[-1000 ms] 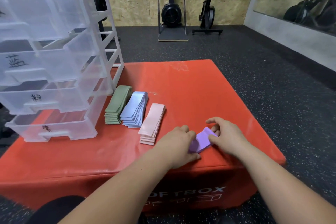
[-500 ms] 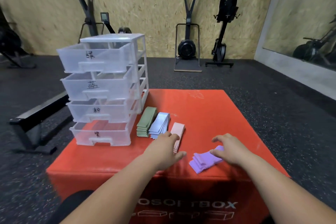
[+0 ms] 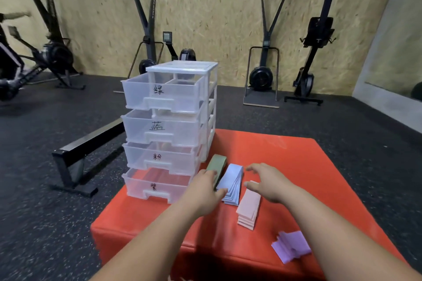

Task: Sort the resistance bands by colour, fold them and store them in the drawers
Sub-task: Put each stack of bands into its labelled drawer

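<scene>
**Four folded stacks, both hands at the far pair**

Four colour-sorted stacks lie on the red padded vinyl box [image 3: 296, 166], from the centre to the lower right of the frame. The green folded band stack [image 3: 218, 163] sits just beside the drawers. The pale blue folded band stack [image 3: 234, 178] is just to its right, and the pink folded band stack [image 3: 249, 209] is lower in the frame. The purple folded band stack [image 3: 291, 247] is well apart at lower right, fanned and untidy. None is in a drawer yet.

The left hand [image 3: 205, 186] lies over the near end of the green stack, thumb against the blue edge. I cannot tell whether it grips the stack. The right hand [image 3: 265, 185] hovers over blue and pink, fingers spread and straight, holding nothing.

The clear plastic four-drawer unit [image 3: 169, 130], left of centre, has all drawers pulled out. Each drawer is marked with a black handwritten character.

Handling, as a judgement: the bands look like thin, flat, matte elastic strips, light and floppy. Layers likely slide and fan out, as blue and purple show. A stack is best taken whole, pinched top and bottom at mid-length or squeezed from both ends, and kept level. The drawer plastic looks smooth, rigid and light, and the unit may shift if bumped.
</scene>
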Motion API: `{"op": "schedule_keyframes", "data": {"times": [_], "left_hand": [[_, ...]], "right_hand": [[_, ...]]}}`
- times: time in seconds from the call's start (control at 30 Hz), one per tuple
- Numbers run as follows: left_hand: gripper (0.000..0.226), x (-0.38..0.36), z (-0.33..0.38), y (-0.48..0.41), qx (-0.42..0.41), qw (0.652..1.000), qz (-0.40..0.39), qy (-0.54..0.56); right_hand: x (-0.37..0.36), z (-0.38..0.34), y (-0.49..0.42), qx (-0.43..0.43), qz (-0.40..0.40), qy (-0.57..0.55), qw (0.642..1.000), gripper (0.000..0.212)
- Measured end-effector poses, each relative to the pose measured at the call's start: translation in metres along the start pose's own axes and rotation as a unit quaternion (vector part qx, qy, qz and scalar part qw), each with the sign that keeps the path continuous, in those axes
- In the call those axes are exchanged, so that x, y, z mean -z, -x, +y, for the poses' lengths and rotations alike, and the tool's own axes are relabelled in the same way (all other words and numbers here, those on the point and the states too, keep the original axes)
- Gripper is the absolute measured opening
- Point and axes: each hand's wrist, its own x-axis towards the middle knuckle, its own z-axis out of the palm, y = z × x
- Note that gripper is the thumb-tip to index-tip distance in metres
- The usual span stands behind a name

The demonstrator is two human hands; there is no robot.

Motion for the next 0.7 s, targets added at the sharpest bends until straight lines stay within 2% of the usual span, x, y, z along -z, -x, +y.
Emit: {"op": "schedule_keyframes", "data": {"times": [0.17,0.43,0.57,0.7], "left_hand": [[0.072,-0.017,-0.007,-0.073,0.036,0.998,-0.036,0.031],[0.043,-0.065,-0.02,-0.165,0.069,0.998,0.003,-0.001],[0.051,-0.08,-0.037,-0.174,0.118,0.993,0.004,-0.006],[0.036,-0.092,-0.051,-0.175,0.141,0.989,0.027,0.023]], "right_hand": [[-0.008,-0.003,-0.086,0.007,-0.029,-0.002,1.0,0.064],[-0.047,0.016,-0.207,0.015,-0.059,0.003,0.998,0.062],[-0.069,0.021,-0.242,0.01,-0.085,-0.003,0.996,0.064],[-0.085,0.023,-0.258,0.039,-0.105,-0.004,0.994,0.047]]}}
